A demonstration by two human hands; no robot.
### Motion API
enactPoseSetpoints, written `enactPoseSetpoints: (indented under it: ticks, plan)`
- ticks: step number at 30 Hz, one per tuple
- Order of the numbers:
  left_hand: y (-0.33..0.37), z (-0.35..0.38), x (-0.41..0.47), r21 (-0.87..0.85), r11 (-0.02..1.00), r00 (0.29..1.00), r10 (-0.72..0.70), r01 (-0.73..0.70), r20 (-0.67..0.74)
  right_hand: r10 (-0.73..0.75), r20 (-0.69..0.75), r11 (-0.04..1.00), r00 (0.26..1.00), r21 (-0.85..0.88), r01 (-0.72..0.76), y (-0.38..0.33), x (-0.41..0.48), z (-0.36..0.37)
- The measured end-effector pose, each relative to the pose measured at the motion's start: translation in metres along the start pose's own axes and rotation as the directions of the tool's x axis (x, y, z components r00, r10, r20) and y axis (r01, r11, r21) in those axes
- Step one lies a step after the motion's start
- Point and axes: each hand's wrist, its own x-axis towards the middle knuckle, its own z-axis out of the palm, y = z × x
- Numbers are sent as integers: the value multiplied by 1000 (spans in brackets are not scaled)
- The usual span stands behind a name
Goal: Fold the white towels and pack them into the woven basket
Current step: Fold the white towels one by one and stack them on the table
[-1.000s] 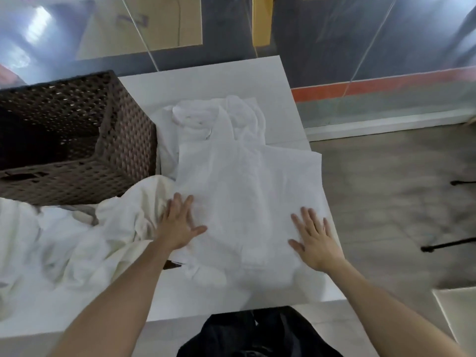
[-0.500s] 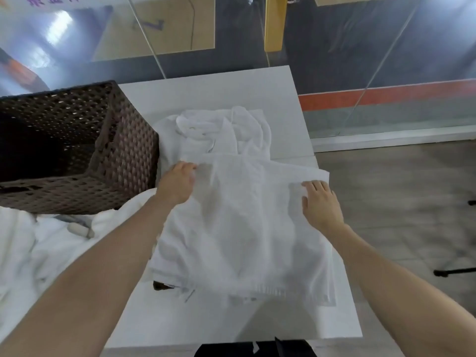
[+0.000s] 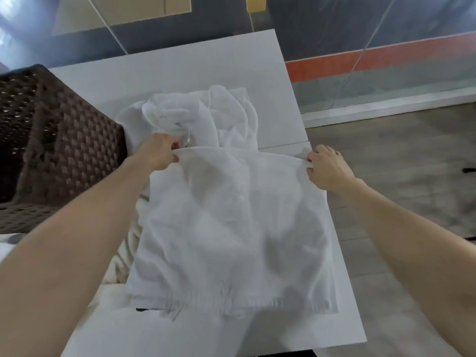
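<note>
Both hands moved to towel (image 3: 231,228) far edge; left hand (image 3: 158,154), right hand (image 3: 328,170) fingers curled, pinching corners, table (image 3: 180,70).

Basket (image 3: 64,155) cut by left edge; dark speck (image 3: 142,309) unidentifiable.

2 bare forearms show, uncovered along all the length in view, each broad near the camera and tapering toward the wrist. The left hand (image 3: 157,154) and the right hand (image 3: 328,170) are bare too, with plain knuckles and fingers. A thin dark strip at the bottom edge may be the person's clothing.
</note>
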Motion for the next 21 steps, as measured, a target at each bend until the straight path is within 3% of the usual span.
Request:
enactPoseSetpoints:
  ticks: [4,12,17,21]
  plan:
    - [-4,-24,-37,-30,996,990,85,-89,-111,3,-202,985,979,170,32,-5,-33,-20]
    - [4,-45,-160,-6,974,895,204,-225,-397,27,-498,979,867,189,78,-25,-147,-39]
    - [-6,-17,-256,81,918,761,369,-389,-534,80,-517,974,852,224,44,-41,-233,-27]
    - [-17,39,-316,64,925,787,354,-376,-505,103,-496,971,862,239,22,-60,-302,7]
